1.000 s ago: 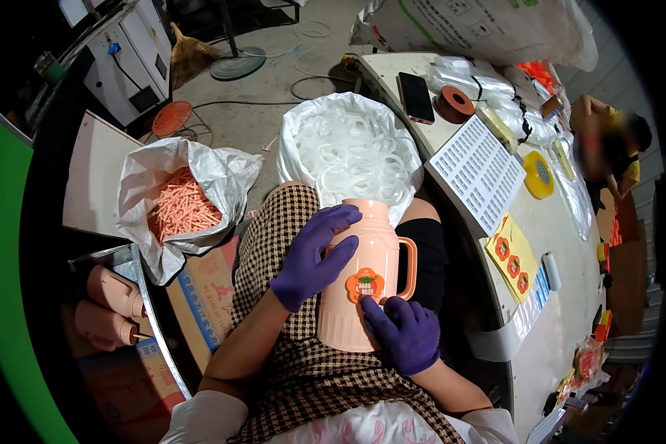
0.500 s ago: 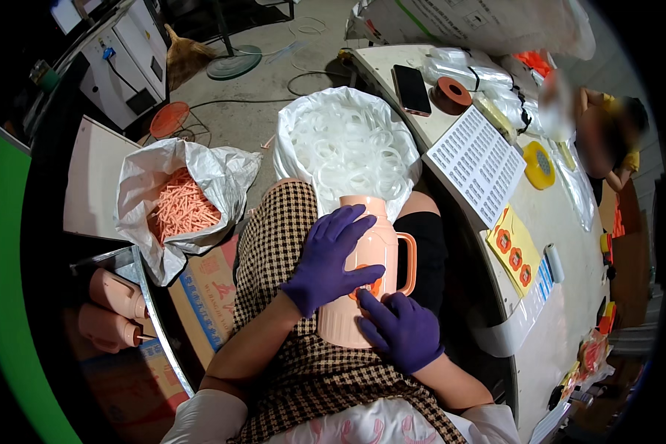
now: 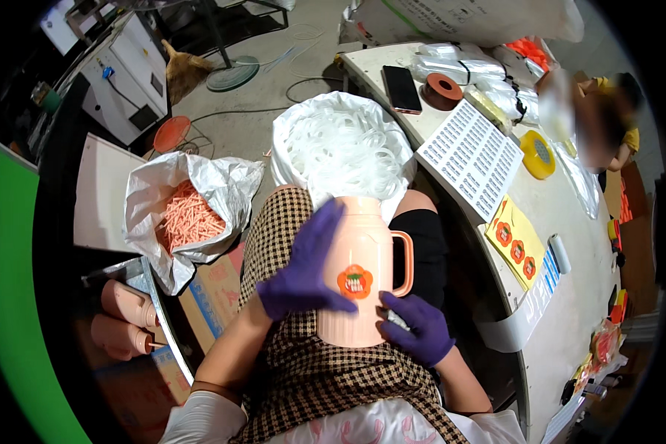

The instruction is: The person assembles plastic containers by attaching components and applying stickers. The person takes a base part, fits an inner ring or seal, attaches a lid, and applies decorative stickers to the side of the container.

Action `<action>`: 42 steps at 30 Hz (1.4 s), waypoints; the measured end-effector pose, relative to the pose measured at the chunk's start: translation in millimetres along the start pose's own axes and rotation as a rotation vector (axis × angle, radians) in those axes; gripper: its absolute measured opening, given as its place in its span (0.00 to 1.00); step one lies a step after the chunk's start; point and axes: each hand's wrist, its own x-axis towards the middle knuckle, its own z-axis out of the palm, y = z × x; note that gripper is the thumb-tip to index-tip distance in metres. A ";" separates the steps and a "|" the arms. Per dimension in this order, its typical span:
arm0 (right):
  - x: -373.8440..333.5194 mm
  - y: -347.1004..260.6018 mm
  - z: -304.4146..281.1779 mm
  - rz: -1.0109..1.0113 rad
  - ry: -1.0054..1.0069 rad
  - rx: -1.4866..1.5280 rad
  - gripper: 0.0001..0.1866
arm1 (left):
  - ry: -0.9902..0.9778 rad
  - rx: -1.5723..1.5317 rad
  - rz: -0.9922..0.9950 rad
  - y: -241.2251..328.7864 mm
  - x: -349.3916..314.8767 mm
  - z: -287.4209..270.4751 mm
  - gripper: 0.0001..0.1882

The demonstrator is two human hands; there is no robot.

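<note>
A peach-coloured plastic jug (image 3: 364,248) with a loop handle on its right lies on my lap, its neck pointing away from me. An orange-red flower-shaped sticker (image 3: 354,281) shows on its body. My left hand (image 3: 303,270), in a purple glove and slightly blurred, is by the jug's left side with fingers and thumb spread; whether it touches is unclear. My right hand (image 3: 419,329), also gloved in purple, is curled beside the jug's lower right. A small whitish thing (image 3: 397,319), too small to name, shows between its fingers.
Ahead stands a white sack of translucent rings (image 3: 340,148); to its left, a sack of peach-coloured sticks (image 3: 190,214). Two peach jugs (image 3: 122,334) lie at lower left. The table (image 3: 570,296) on the right bears a yellow sticker sheet (image 3: 514,243), label sheet (image 3: 472,159), phone (image 3: 401,89) and tape rolls.
My left hand has drawn back leftward off the sticker, which is now fully visible. My right hand has moved down and right from the sticker to the jug's lower right side.
</note>
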 end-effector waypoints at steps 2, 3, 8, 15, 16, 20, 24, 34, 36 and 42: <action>-8.7 4.3 -1.7 0.036 -0.053 -0.045 0.29 | 0.225 -0.107 0.009 -35.3 31.6 -1.6 0.48; -9.9 2.5 -2.2 0.049 -0.070 -0.050 0.29 | 0.328 0.061 -0.006 -53.1 46.6 -3.8 0.38; -11.9 -2.4 -19.8 0.073 0.042 -0.047 0.25 | -0.044 -0.058 0.020 -92.1 72.1 2.2 0.14; -39.1 22.5 -99.1 0.069 0.407 -0.526 0.16 | -0.039 0.128 0.001 45.5 93.1 -25.1 0.16; -34.4 26.5 -104.6 0.179 0.465 -0.495 0.15 | -0.102 0.348 -0.193 53.1 96.7 -23.1 0.19; 10.9 45.6 -131.7 0.224 0.578 -0.587 0.12 | -0.254 0.552 -0.368 0.3 112.1 39.7 0.24; 54.1 62.2 -149.5 0.149 0.553 -0.695 0.11 | 0.072 0.506 -0.015 5.0 129.6 48.2 0.14; 93.3 122.7 -127.0 0.308 0.418 -0.934 0.11 | -0.163 0.469 0.370 21.5 197.0 115.8 0.26; 94.4 125.9 -126.0 0.303 0.451 -0.980 0.12 | -0.213 0.477 0.321 24.9 197.1 114.8 0.26; 97.0 102.0 -138.9 0.488 0.227 -0.792 0.13 | -0.300 0.519 0.256 40.0 199.9 107.7 0.28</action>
